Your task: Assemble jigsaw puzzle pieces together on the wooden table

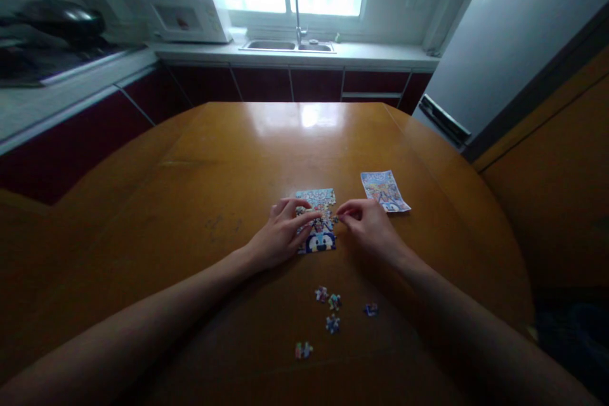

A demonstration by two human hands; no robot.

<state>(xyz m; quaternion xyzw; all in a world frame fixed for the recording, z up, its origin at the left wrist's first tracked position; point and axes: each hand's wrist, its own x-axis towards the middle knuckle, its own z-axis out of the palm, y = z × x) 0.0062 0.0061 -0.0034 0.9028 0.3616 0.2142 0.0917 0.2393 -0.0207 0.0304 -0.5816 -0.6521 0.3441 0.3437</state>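
Note:
A partly assembled jigsaw puzzle (321,242) lies flat on the wooden table, with a blue cartoon face along its near edge. My left hand (284,228) rests over its left side, fingers apart and touching the surface. At the puzzle's right edge my right hand (364,221) is closed in a pinch on a small puzzle piece (335,219), mostly hidden by the fingertips. Nearer to me lie several loose pieces, among them a bluish one (333,324), a dark one (371,309) and a red-and-green one (303,350).
A printed picture sheet (384,190) lies right of the puzzle, beyond my right hand. The oval table (214,158) has a rounded far edge. Behind it are a counter with a sink (271,45), a microwave (185,17), a wok (66,18) and a fridge (514,32).

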